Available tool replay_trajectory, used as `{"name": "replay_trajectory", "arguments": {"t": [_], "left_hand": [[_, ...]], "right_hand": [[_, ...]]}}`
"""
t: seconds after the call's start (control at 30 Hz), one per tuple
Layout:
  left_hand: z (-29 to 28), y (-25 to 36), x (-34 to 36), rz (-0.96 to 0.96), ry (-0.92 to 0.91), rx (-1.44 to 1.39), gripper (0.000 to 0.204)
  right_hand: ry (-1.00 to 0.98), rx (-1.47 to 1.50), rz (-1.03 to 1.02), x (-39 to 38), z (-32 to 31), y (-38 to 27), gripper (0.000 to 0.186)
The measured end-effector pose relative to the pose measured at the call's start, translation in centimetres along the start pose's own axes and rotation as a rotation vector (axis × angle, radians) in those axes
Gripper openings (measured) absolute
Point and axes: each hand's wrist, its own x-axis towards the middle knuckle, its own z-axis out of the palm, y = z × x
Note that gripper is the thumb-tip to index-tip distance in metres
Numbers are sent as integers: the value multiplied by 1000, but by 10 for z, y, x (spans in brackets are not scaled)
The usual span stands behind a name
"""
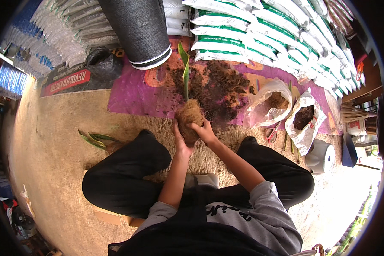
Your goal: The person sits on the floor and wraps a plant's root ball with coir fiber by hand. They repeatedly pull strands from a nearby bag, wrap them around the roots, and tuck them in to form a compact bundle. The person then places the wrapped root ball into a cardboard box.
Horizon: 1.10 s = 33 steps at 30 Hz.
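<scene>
Both my hands are wrapped round a ball of brown coconut fibre (189,116), from which a tall green, yellow-edged snake plant leaf (184,70) stands upright. My left hand (180,138) cups the ball's left and lower side. On its right side rests my right hand (205,131), thumb pressed across the fibre. The underside of the ball is partly hidden by the hands. Just beyond them, dark loose soil (219,100) and fibre lie scattered on a purple sheet (132,96).
To the right stand an open bag of fibre (258,104) and a white bag of soil (301,132), with red-handled scissors (272,134) between. More snake plant leaves (96,140) lie left. Stacked white-and-green sacks (226,32) and a black mesh roll (141,34) stand behind.
</scene>
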Motion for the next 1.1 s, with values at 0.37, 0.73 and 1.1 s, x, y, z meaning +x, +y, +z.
{"name": "replay_trajectory", "arguments": {"t": [0.37, 0.73, 1.1], "left_hand": [[-4, 13, -2, -26, -148, 37, 60], [-10, 8, 16, -22, -317, -114, 50], [-17, 3, 16, 3, -76, 54, 47]], "right_hand": [[-72, -300, -106, -18, -8, 4, 74], [-6, -1258, -798, -41, 3, -69, 87], [-184, -610, -397, -16, -5, -33, 84]]}}
